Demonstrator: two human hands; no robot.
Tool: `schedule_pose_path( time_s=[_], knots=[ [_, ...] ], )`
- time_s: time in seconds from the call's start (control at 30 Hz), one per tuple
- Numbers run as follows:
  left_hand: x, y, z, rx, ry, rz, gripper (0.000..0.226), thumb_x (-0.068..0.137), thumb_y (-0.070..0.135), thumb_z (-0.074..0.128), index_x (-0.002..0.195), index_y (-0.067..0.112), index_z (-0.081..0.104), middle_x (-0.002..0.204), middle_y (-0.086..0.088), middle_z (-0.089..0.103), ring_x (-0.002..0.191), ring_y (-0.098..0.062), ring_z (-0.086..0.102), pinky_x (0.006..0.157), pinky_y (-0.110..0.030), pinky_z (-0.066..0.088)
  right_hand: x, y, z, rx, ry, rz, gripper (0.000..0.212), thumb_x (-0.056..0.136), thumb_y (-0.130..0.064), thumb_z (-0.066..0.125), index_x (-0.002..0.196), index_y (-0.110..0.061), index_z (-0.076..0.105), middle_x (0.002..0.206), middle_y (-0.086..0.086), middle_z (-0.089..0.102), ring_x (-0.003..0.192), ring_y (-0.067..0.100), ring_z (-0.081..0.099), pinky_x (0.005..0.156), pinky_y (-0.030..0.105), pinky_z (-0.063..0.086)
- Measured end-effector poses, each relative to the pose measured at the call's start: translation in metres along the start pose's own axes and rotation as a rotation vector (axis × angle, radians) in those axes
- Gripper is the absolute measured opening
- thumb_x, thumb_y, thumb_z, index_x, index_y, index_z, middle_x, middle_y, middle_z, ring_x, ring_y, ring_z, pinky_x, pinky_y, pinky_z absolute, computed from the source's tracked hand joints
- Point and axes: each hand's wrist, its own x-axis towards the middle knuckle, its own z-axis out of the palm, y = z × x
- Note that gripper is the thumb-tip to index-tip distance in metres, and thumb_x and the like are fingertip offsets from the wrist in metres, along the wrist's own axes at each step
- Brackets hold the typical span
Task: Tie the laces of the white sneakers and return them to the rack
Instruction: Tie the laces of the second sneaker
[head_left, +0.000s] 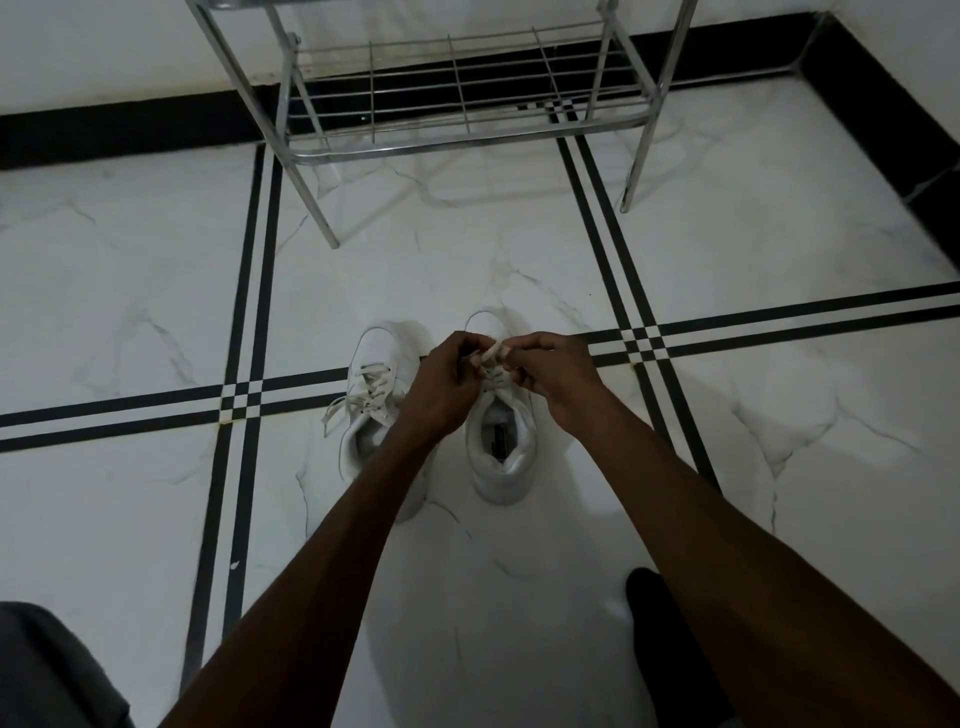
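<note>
Head view: both hands (498, 374) on laces (491, 358)

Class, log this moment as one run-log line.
stage: tying | left hand and right hand: both grip right sneaker laces | left sneaker: untied | rack: no shoes visible

Two white sneakers side by side on the floor, toes toward the rack (457, 140); left sneaker (371, 410) unlaced at the top, lace ends (345, 404) trailing loose; right sneaker (501, 447) upright, its laces (491, 358) pinched above the tongue; chrome wire rack standing empty just beyond.
</note>
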Motion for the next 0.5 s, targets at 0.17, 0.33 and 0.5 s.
schedule_pose_path(
  time_s=[0.17,0.33,0.5],
  knots=[
    [0.0007,0.0005,0.0039,-0.017,0.163,0.028,0.023,0.094,-0.007,0.054,0.113,0.005,0.051,0.082,-0.004,0.075,0.074,-0.018,0.071,0.067,-0.030,0.055,-0.0015,-0.0011,-0.0013,-0.100,-0.115,-0.050,0.024,0.087,-0.005,0.072,0.111,0.000,0.071,0.109,0.018,0.073,0.098,0.026,0.070,0.095,0.036,0.057],
    [0.0011,0.0046,0.0083,0.014,0.185,0.031,0.035,0.090,-0.009,0.055,0.119,0.002,0.041,0.083,-0.002,0.072,0.072,-0.018,0.064,0.061,-0.019,0.046,-0.0049,-0.0034,-0.0047,-0.079,-0.268,-0.098,0.015,0.086,-0.013,0.074,0.102,-0.011,0.075,0.093,0.004,0.077,0.083,0.008,0.075,0.075,0.017,0.057],
    [0.0000,0.0066,0.0088,-0.026,0.124,0.079,0.041,0.090,0.000,0.058,0.125,0.003,0.038,0.080,0.002,0.070,0.078,-0.023,0.069,0.072,-0.030,0.055,-0.0019,0.0038,0.0021,-0.077,-0.075,-0.143,0.023,0.083,-0.021,0.079,0.100,-0.007,0.078,0.088,0.009,0.077,0.077,0.013,0.072,0.084,0.030,0.060]
  ],
)
